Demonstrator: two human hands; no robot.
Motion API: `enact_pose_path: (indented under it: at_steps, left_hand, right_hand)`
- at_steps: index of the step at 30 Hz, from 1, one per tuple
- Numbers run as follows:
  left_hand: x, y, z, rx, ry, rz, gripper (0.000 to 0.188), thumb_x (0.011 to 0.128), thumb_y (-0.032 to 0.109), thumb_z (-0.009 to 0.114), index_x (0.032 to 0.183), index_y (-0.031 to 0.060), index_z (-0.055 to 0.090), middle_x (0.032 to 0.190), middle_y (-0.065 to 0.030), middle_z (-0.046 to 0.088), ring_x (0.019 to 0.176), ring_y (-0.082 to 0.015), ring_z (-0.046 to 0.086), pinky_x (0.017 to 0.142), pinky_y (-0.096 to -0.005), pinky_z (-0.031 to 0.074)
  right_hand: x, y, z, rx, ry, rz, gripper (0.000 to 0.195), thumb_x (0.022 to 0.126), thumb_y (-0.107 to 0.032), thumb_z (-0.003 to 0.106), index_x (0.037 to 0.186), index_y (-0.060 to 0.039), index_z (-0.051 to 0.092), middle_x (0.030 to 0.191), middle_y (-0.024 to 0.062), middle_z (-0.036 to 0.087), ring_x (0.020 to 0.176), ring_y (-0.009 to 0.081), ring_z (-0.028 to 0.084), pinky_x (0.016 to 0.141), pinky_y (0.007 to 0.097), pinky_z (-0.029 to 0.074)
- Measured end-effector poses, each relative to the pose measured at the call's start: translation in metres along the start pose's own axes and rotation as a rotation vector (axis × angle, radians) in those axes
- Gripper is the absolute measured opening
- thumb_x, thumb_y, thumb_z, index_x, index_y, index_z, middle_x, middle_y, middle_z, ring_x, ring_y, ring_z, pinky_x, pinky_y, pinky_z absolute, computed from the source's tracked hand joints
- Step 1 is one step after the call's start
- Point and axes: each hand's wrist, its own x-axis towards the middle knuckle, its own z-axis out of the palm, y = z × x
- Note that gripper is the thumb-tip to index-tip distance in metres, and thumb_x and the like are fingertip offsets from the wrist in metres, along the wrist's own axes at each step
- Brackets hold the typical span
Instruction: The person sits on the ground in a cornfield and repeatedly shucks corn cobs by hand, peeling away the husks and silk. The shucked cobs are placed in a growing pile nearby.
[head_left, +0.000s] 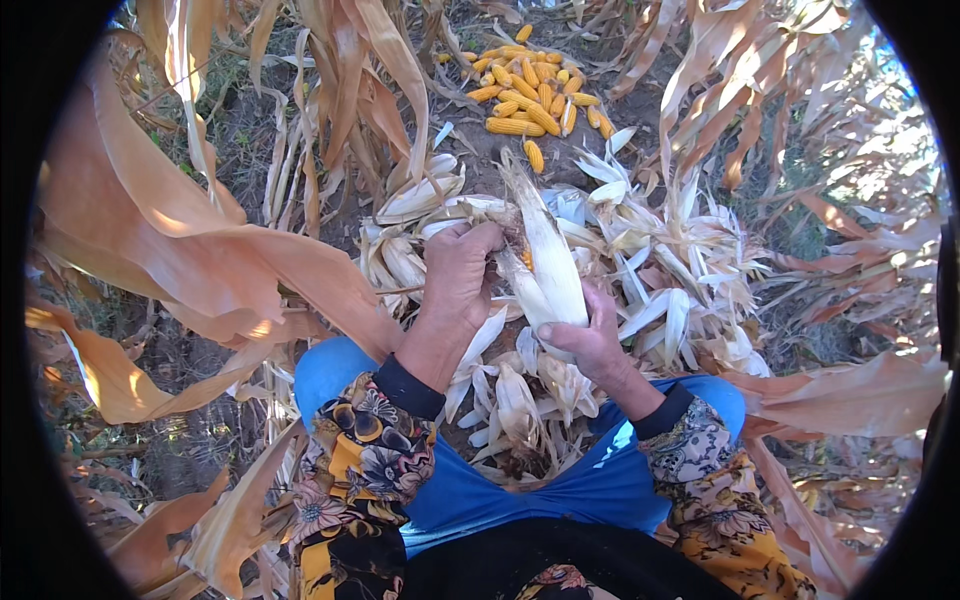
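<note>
An ear of corn (553, 262) is held in front of me, its pale husk parted near the top so that some orange kernels (527, 259) show. My right hand (592, 334) grips the husk-covered lower end, thumb across the front. On the other side, my left hand (461, 274) pinches a strip of husk and brown silk near the tip; its fingertips are partly hidden. Beneath the ear lie loose husks (517, 405), between my knees.
Farther ahead, a pile of bare yellow corn cobs (532, 90) rests on the soil. A heap of stripped husks (675, 262) spreads to the right. Dry corn leaves (225, 255) hang close on the left, and more dry stalks (735, 82) stand at the right.
</note>
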Motion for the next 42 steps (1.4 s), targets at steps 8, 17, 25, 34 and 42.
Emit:
enact_pose_path:
  at_steps: [8,17,25,34,42]
  left_hand:
    - [0.003,-0.03,-0.001,0.148,-0.01,0.101,0.013,0.089,0.013,0.056,0.088,-0.0001,0.059,0.077,-0.0009,0.057,0.065,-0.0061,0.049,0.058,-0.0247,0.041]
    - [-0.001,-0.038,0.011,-0.028,-0.089,0.07,0.019,0.096,0.019,0.051,0.085,0.0043,0.056,0.079,-0.004,0.059,0.065,-0.0109,0.053,0.061,-0.0254,0.046]
    - [-0.015,0.0,-0.013,-0.085,-0.46,-0.081,0.025,0.094,0.027,0.056,0.082,0.0047,0.053,0.07,-0.0006,0.048,0.062,-0.0092,0.047,0.053,-0.0213,0.038]
    - [-0.017,0.021,-0.028,0.821,-0.641,-0.095,0.034,0.086,0.029,0.065,0.1,-0.0013,0.058,0.087,-0.0066,0.06,0.074,-0.0123,0.057,0.068,-0.0244,0.046]
    - [-0.052,0.027,0.018,1.071,-0.206,0.903,0.046,0.078,0.017,0.071,0.117,-0.0015,0.057,0.117,-0.0178,0.058,0.108,-0.0326,0.055,0.097,-0.0382,0.04]
  right_hand:
    - [0.031,-0.003,0.012,-0.291,0.094,-0.19,0.054,0.093,-0.032,0.053,0.131,0.003,0.037,0.111,0.018,0.057,0.101,0.0242,0.057,0.089,0.0318,0.043]
    - [0.081,0.021,-0.009,-0.227,0.476,-0.275,0.035,0.099,-0.027,0.043,0.09,0.0047,0.053,0.063,0.0094,0.049,0.058,0.0195,0.045,0.057,0.0332,0.04]
    - [0.091,-0.028,-0.087,0.591,0.679,-0.11,0.021,0.094,-0.017,0.048,0.086,0.001,0.056,0.076,0.0137,0.058,0.064,0.0242,0.06,0.058,0.0382,0.051]
    - [0.077,-0.045,-0.093,0.482,0.729,-0.254,0.024,0.098,-0.021,0.048,0.088,-0.0005,0.056,0.075,0.0049,0.057,0.062,0.0129,0.054,0.058,0.0311,0.046]
    - [0.072,-0.04,-0.076,-0.259,1.001,-0.462,0.041,0.098,-0.033,0.047,0.092,0.0061,0.057,0.071,0.0099,0.057,0.066,0.0175,0.049,0.066,0.0328,0.042]
